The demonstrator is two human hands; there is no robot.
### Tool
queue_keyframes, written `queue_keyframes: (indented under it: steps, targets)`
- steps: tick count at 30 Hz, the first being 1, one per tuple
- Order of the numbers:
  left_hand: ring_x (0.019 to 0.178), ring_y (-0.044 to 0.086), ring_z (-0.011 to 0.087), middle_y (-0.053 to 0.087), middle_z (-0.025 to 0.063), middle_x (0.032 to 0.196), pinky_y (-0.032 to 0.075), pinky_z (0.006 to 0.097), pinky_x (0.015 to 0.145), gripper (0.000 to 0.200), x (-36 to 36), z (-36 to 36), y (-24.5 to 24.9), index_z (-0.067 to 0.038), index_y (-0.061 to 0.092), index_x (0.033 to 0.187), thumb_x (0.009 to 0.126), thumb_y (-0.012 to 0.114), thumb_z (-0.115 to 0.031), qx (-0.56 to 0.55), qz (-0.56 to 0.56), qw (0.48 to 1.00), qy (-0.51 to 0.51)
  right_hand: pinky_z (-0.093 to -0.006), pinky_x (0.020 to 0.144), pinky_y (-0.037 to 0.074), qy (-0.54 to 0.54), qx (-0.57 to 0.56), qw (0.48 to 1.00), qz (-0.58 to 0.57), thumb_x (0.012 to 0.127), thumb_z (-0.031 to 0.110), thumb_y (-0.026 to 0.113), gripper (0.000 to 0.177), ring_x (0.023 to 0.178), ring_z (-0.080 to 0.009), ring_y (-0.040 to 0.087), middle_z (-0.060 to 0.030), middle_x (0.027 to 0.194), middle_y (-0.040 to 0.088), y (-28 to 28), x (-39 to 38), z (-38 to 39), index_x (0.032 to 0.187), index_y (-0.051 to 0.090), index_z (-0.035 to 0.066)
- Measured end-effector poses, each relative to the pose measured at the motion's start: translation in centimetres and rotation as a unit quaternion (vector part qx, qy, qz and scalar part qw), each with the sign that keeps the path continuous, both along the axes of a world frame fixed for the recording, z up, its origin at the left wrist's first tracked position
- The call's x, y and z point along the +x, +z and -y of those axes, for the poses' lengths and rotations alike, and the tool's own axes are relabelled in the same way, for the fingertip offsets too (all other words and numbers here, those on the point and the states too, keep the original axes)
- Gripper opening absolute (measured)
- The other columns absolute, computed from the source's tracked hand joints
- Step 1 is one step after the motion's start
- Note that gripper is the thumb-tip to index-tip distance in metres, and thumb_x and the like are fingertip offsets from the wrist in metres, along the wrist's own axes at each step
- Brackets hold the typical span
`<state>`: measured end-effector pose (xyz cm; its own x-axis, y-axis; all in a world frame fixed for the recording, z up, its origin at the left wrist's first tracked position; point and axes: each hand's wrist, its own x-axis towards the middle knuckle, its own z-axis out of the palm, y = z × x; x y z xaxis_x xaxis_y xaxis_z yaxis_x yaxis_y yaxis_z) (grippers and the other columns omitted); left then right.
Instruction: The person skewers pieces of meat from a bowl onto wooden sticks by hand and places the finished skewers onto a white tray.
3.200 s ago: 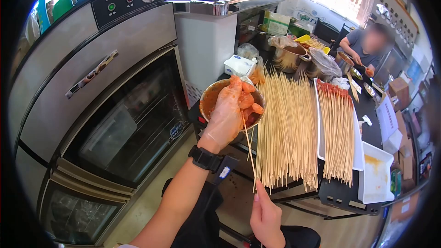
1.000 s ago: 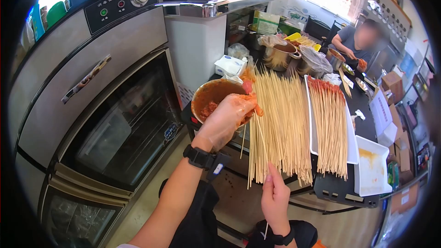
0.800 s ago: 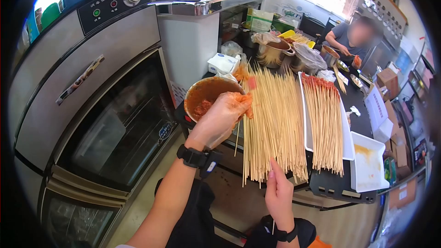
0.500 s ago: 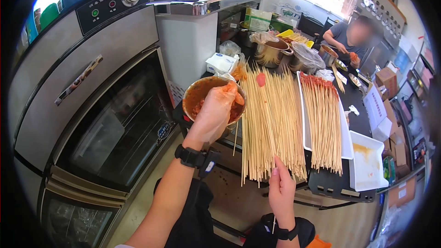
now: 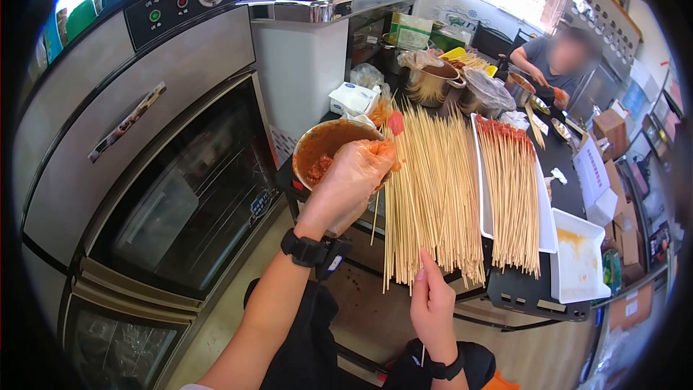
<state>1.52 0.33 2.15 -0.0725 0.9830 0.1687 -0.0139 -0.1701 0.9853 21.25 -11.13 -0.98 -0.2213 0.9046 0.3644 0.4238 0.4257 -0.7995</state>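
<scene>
My left hand (image 5: 354,173), in a clear plastic glove stained orange-red, has its fingers bunched together over the right rim of a metal pot (image 5: 302,146). What the fingers hold is hidden. Red marinated meat (image 5: 320,168) lies in the pot. Low at the front, my right hand (image 5: 433,300) pinches the lower part of a long bamboo skewer. A piece of red meat (image 5: 395,123) is on the skewer's far tip, just beyond my left fingertips. Under the skewer lies a wide spread of bare bamboo skewers (image 5: 433,195).
A white tray (image 5: 546,220) carries skewers with red meat on their far ends. Another white tray (image 5: 581,274) holds some yellowish liquid. A tissue pack (image 5: 354,98) and pots stand behind. Across the table, a person (image 5: 545,58) handles food. A dark-doored cabinet (image 5: 180,188) stands left.
My left hand has moved right, from over the pot's inside to its rim. The skewer's meat tip has swung left towards it, and my right hand has shifted slightly left and down.
</scene>
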Motion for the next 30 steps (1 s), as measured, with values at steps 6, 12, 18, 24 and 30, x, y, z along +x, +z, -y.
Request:
queue_keyframes:
  steps: [6,12,18,24,30]
  targets:
    - [0.073,0.055,0.0386,0.057,0.0205,0.076,0.043,0.0433,0.067,0.02,0.4,0.5,0.9,0.002,0.057,0.073,0.073,0.056,-0.019,0.138,-0.36,0.891,0.24,-0.0308,0.045,0.041,-0.011,0.106,0.989,0.103,0.078,-0.004,0.051,0.045,0.048,-0.0244,0.05,-0.0138,0.063,0.051,-0.5,-0.7,0.1,0.123,0.045,-0.004]
    - [0.074,0.054,0.0385,0.056,0.0223,0.075,0.041,0.0439,0.064,0.019,0.6,1.0,1.0,0.005,0.056,0.072,0.075,0.055,-0.014,0.117,-0.365,0.89,0.248,-0.0346,0.049,0.043,-0.009,0.159,0.973,0.169,0.078,-0.006,0.05,0.045,0.052,-0.0282,0.052,-0.0168,0.07,0.054,-0.1,-1.1,0.6,0.123,0.045,-0.003]
    - [0.073,0.054,0.0392,0.056,0.0224,0.075,0.042,0.0431,0.064,0.018,0.6,0.9,0.6,0.005,0.055,0.069,0.074,0.055,-0.013,0.137,-0.362,0.886,0.255,-0.0327,0.045,0.04,0.017,0.204,0.97,0.131,0.072,-0.006,0.055,0.048,0.046,-0.0232,0.047,-0.0089,0.059,0.047,-0.4,-0.9,0.1,0.12,0.048,-0.004]
    - [0.069,0.054,0.0388,0.055,0.0204,0.068,0.043,0.0419,0.061,0.019,0.4,0.2,-0.2,0.003,0.054,0.067,0.072,0.055,-0.016,0.101,-0.355,0.899,0.236,-0.0301,0.049,0.043,0.067,0.082,0.994,0.032,0.081,-0.002,0.052,0.038,0.052,-0.0243,0.053,-0.0136,0.066,0.054,0.2,-1.0,0.7,0.119,0.049,-0.001]
    - [0.071,0.055,0.038,0.056,0.0199,0.073,0.043,0.0426,0.062,0.018,0.4,0.8,0.8,0.001,0.055,0.072,0.072,0.056,-0.017,0.11,-0.354,0.906,0.205,-0.0296,0.05,0.043,0.089,0.012,0.996,0.011,0.084,-0.001,0.05,0.035,0.051,-0.0246,0.054,-0.0179,0.069,0.056,0.4,-1.2,1.2,0.119,0.049,-0.001]
